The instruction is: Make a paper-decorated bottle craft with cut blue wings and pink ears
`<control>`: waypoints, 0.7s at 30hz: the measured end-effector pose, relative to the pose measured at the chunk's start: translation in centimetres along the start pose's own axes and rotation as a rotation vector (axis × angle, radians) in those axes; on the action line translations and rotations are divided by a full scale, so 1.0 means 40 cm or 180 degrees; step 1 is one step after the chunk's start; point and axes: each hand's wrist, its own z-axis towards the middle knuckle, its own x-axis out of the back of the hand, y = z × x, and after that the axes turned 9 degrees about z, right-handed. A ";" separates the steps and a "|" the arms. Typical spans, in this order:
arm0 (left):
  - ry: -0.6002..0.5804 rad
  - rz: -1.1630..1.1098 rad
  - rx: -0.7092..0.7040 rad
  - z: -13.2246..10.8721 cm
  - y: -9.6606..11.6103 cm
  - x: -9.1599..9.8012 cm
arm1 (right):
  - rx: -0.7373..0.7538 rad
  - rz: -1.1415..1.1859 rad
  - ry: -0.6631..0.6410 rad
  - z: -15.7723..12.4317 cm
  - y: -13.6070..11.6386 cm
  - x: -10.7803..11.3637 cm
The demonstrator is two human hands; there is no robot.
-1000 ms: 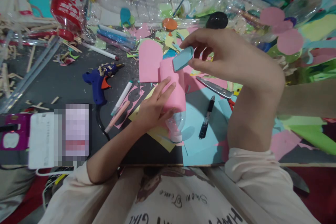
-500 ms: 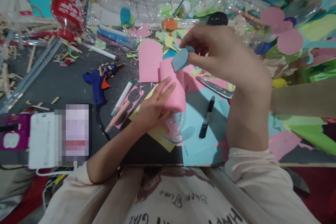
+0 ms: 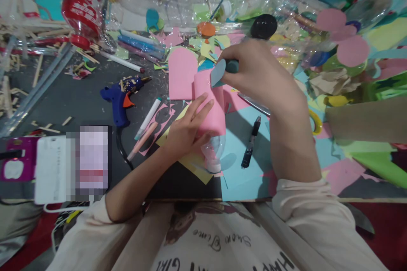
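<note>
A clear plastic bottle (image 3: pixel 212 152) wrapped in pink paper (image 3: pixel 211 114) lies on its side, its capped neck toward me. My left hand (image 3: pixel 187 129) rests over the pink wrap with fingers curved around its left side, holding the bottle down. Above the bottle's far right part, my right hand (image 3: pixel 251 70) pinches a light blue rounded paper cutout (image 3: pixel 218 73); a darker blue-green part (image 3: pixel 232 66) shows by the fingers. Whether the cutout touches the wrap I cannot tell. An arched pink paper piece (image 3: pixel 182 74) lies just left of the bottle.
A blue glue gun (image 3: pixel 119 97) lies to the left, with markers (image 3: pixel 148 118) between it and my left hand. A black pen (image 3: pixel 251 142) lies on light blue paper (image 3: pixel 235 182). Scissors (image 3: pixel 254 103) are partly under my right wrist. Paper scraps and plastic bottles crowd the back.
My right hand has shifted slightly left and turned, tilting the blue cutout to a more edge-on angle beside the pink wrap. My left hand and the bottle have stayed in place.
</note>
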 end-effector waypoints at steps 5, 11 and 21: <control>0.0028 0.0056 -0.0013 -0.001 0.001 0.000 | -0.0198 0.0097 0.0070 0.000 -0.008 -0.004; -0.0039 0.0016 0.0011 0.004 0.004 0.006 | 0.0142 -0.0114 0.0034 0.002 0.009 -0.010; -0.0200 0.0097 0.0134 0.007 0.008 0.009 | 0.0365 -0.0137 -0.0174 -0.001 0.005 -0.014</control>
